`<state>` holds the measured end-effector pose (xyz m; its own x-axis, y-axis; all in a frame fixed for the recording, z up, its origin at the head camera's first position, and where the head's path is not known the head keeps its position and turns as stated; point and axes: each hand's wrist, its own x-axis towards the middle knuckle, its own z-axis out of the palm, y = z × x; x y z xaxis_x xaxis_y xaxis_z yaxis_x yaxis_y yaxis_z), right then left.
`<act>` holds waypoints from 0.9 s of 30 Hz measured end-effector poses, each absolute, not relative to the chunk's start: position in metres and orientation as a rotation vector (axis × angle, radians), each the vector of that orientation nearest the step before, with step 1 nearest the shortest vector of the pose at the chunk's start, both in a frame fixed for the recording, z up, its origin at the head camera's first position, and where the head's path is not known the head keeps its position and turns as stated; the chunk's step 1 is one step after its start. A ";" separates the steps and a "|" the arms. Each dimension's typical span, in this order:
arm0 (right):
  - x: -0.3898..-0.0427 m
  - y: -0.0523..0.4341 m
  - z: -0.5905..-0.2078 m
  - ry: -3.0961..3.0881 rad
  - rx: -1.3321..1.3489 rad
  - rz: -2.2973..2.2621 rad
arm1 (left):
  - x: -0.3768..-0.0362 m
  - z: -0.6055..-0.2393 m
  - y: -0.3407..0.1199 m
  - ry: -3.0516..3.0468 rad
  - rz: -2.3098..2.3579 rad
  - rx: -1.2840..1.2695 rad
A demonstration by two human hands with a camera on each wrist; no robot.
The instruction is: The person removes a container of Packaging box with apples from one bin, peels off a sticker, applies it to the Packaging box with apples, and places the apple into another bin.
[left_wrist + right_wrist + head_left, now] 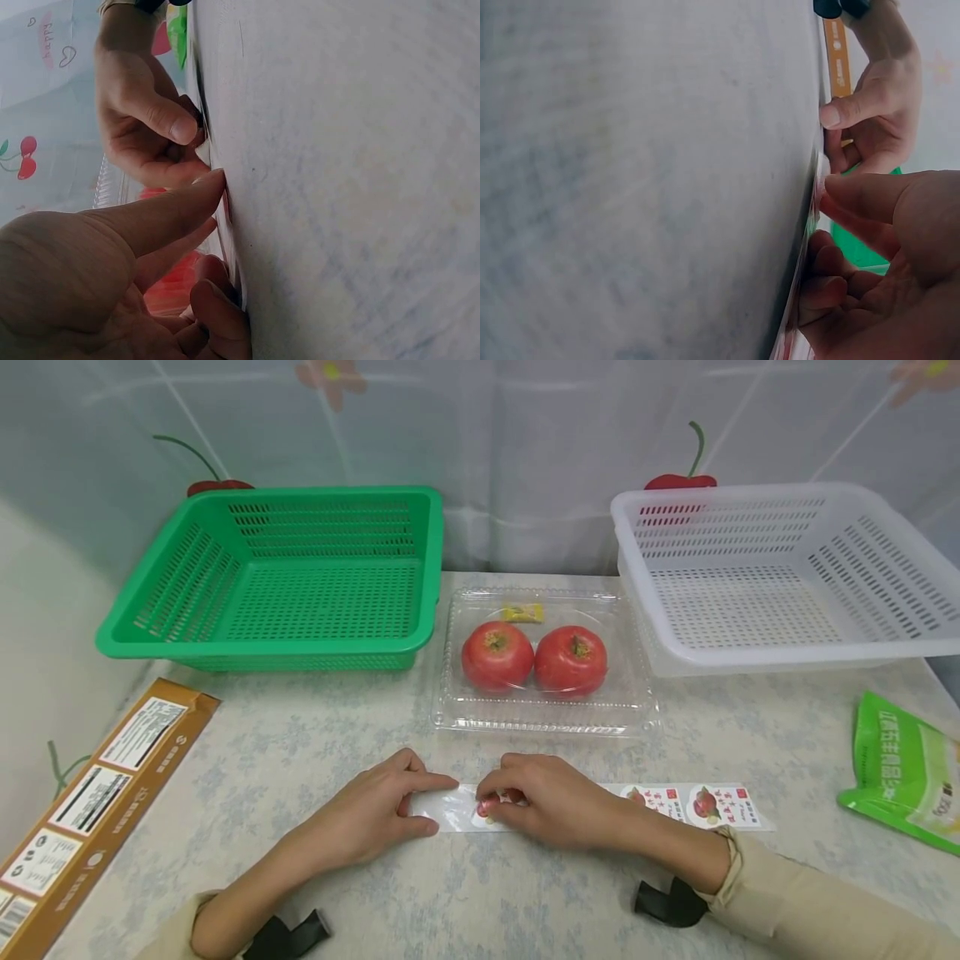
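two hands on a sticker strip (600, 806)

the strip lies flat on the worktop (315, 752). left hand (375, 814) presses its end with straight fingers; right hand (543, 797) pinches a sticker with curled fingers. a clear box (465, 714) of two tomatoes (534, 658) sits at 12 o'clock.

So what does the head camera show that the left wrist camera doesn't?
Only the head view shows the green basket, the whole white basket, the brown carton, and the two tomatoes plainly in their clear tray. Only the left wrist view shows, from close by the table, the left hand's fingers pressing the sticker strip flat while the right thumb works at its edge. Both show the left hand, the right hand and the patterned tablecloth.
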<state>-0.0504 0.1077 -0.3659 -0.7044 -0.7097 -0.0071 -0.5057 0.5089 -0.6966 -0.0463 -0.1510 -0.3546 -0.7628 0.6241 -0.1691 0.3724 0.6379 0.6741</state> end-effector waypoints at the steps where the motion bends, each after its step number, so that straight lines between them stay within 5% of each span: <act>1: -0.051 0.108 -0.366 2.462 -1.019 -1.004 | -0.046 -0.355 -0.151 2.472 0.891 0.789; 27: -0.048 0.112 -0.367 2.460 -0.980 -1.015 | -0.044 -0.355 -0.152 2.471 0.900 0.776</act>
<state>-0.0477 0.1116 -0.3668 -0.7204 -0.6933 -0.0188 -0.4783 0.5163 -0.7104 -0.0444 -0.1516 -0.3549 -0.7675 0.6176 -0.1720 0.3623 0.6392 0.6784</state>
